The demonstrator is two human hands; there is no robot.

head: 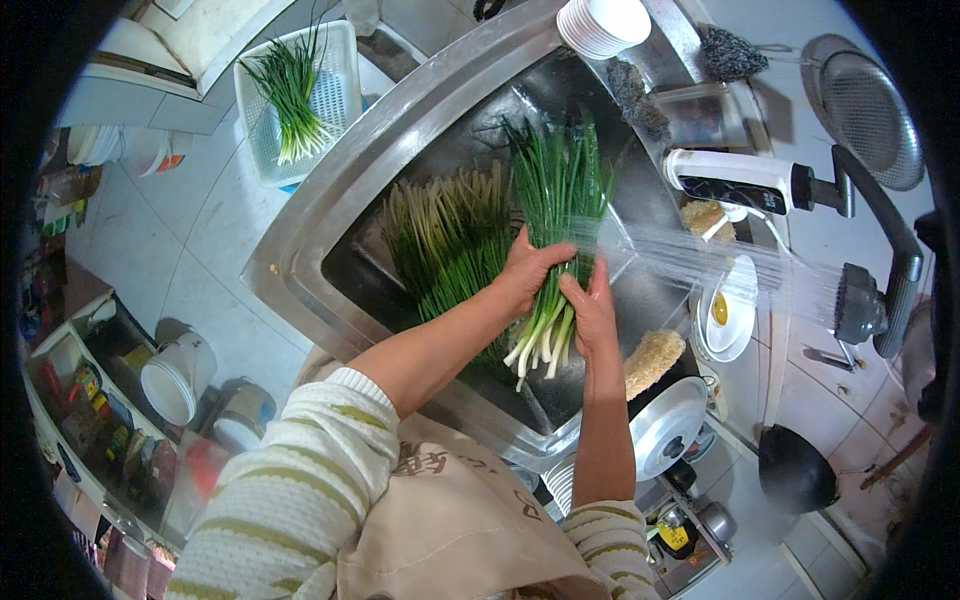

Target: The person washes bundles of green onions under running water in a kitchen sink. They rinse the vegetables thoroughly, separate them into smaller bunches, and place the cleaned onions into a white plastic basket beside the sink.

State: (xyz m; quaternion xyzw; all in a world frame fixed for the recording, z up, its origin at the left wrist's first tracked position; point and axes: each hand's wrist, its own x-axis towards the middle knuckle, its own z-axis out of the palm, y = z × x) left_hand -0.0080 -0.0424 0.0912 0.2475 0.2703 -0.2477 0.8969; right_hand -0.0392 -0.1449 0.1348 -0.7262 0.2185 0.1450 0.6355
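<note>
My left hand (531,271) and my right hand (594,307) hold a bunch of green onions (559,180) over the stainless steel sink (442,82). Its white root ends point towards me and its green tops away. Water sprays from the shower head (861,304) on the right and strikes the bunch near my fingers. To the left of it, a larger heap of green onions (461,255) lies in the basin, some of its leaves brownish. My left forearm hides part of that heap.
A white plastic basket (341,112) with more green onions (289,105) stands beyond the sink's left rim. White bowls (604,26) are stacked on the far rim. A loofah (655,364) and a metal lid (667,431) lie at the right; a white bucket (178,382) is at the left.
</note>
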